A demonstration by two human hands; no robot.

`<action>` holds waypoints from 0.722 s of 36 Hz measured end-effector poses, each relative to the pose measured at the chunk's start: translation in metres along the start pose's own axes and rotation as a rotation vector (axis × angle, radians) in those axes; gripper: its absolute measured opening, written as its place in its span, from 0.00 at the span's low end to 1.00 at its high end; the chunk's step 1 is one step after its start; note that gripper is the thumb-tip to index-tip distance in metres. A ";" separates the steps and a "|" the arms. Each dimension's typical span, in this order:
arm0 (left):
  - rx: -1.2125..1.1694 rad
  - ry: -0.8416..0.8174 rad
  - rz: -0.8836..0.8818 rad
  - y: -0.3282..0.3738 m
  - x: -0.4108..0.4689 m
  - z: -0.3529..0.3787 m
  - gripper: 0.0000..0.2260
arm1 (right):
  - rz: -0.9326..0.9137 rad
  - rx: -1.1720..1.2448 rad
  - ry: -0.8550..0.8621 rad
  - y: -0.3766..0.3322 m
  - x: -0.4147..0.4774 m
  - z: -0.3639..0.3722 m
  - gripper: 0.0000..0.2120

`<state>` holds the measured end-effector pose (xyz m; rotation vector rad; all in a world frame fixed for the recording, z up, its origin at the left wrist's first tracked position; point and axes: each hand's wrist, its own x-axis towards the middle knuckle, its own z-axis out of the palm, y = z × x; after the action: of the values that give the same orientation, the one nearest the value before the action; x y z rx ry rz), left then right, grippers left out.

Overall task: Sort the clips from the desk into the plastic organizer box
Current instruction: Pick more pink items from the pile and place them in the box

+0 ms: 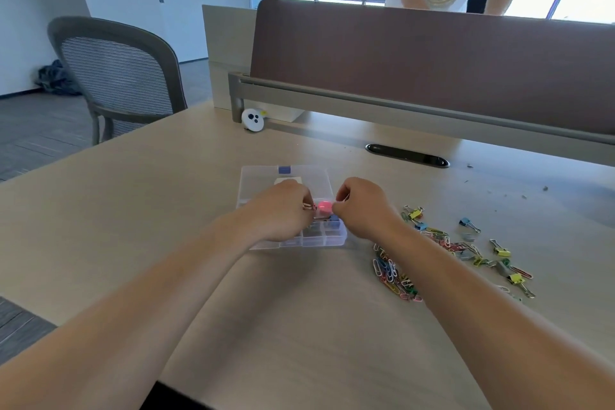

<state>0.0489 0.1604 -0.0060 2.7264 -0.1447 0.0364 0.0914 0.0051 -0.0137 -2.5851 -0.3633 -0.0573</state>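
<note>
Both arms are stretched forward, left forearm (159, 280) and right forearm (466, 280) angling inward so the hands almost meet. The left hand (283, 213) sits palm down, fingers curled under, pinching thin pink wire paper clips (308, 207) at its fingertips. The right hand (362, 206) is balled up too, knuckles high, fingertips tucked toward the left; whether it grips anything can't be made out

Surface (166, 210): pale wood-look laminate, smooth, matt.
Organizer box (329, 238): clear plastic, glossy.
Pink binder clip (324, 207): glossy painted body, bright wire handles.
Paper clips (389, 271), toward right edge: wire, coloured glossy coating.
Divider panel (432, 66), far edge: brown, matt, cloth-like.
Chair (123, 76): mesh back, grey matt frame.
</note>
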 end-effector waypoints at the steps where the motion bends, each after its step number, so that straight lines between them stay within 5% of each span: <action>1: -0.018 -0.014 -0.002 0.000 0.000 -0.001 0.06 | 0.002 0.011 0.008 0.000 0.000 -0.001 0.02; 10: 0.008 0.032 0.021 0.006 -0.001 -0.006 0.08 | -0.058 0.069 0.052 0.005 0.003 -0.012 0.18; 26: 0.044 0.158 0.072 0.003 0.002 0.008 0.08 | -0.055 0.235 0.099 0.008 0.000 -0.015 0.13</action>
<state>0.0510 0.1541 -0.0117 2.7469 -0.1988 0.2780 0.0940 -0.0087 -0.0048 -2.3311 -0.3800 -0.1524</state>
